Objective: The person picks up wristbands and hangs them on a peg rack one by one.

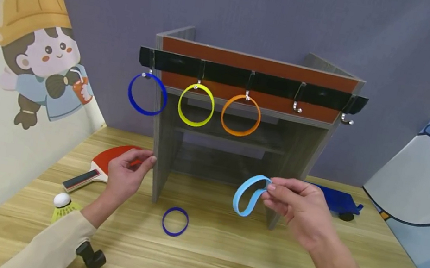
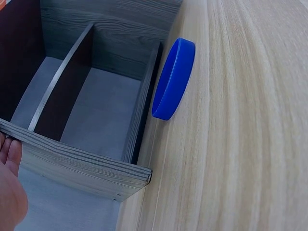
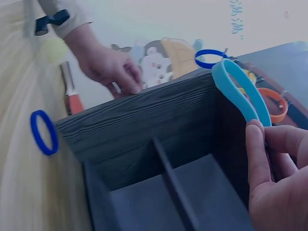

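Observation:
My right hand [image 1: 300, 208] pinches a light blue silicone wristband [image 1: 245, 195] between thumb and fingers, in front of the shelf unit. The band is bent inward on one side. My left hand [image 1: 126, 174], loosely curled, has its fingertips at the front edge of the unit's left side panel [image 2: 82, 161]. Blue [image 1: 132, 96], yellow [image 1: 180, 109] and orange [image 1: 223, 119] wristbands hang from the three leftmost hooks of a black rail [image 1: 224, 74]. The two right hooks [image 1: 297, 107] hold no band. A dark blue wristband [image 1: 163, 224] lies on the table, left of the middle.
The grey shelf unit [image 1: 301, 147] stands at the back of the wooden table [image 1: 211, 264]. At the left lie a red table tennis bat [image 1: 103, 156] and a yellow shuttlecock [image 1: 62, 201]. A blue toy vehicle [image 1: 335, 200] sits behind my right hand.

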The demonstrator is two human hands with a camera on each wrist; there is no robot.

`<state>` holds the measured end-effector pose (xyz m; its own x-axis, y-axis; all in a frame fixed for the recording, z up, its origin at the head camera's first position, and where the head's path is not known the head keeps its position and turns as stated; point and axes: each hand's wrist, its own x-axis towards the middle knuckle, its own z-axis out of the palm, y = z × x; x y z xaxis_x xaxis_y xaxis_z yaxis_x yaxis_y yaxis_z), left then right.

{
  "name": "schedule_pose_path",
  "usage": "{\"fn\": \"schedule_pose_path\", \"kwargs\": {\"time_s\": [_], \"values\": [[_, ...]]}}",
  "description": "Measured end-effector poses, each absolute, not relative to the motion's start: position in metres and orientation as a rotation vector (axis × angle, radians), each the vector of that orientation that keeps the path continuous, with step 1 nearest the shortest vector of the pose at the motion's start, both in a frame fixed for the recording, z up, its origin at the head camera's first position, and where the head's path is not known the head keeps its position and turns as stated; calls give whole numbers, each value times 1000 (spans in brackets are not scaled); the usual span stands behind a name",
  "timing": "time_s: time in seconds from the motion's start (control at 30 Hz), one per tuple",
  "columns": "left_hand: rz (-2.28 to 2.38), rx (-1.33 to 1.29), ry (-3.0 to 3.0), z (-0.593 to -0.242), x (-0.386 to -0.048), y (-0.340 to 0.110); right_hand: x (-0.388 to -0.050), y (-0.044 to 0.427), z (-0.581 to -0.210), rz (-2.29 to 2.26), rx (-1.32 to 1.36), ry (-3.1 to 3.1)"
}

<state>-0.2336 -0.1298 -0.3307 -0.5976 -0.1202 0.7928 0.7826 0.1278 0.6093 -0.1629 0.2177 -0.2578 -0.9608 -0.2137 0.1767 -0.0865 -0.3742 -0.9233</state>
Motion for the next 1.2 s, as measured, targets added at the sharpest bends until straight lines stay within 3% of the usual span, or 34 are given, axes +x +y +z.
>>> {"fn": "schedule_pose_path", "kwargs": {"time_s": [1.2], "values": [[-1567,-620,-1686,-332,-234,-128,-171,218,-164,-2881,-202,1705]]}}
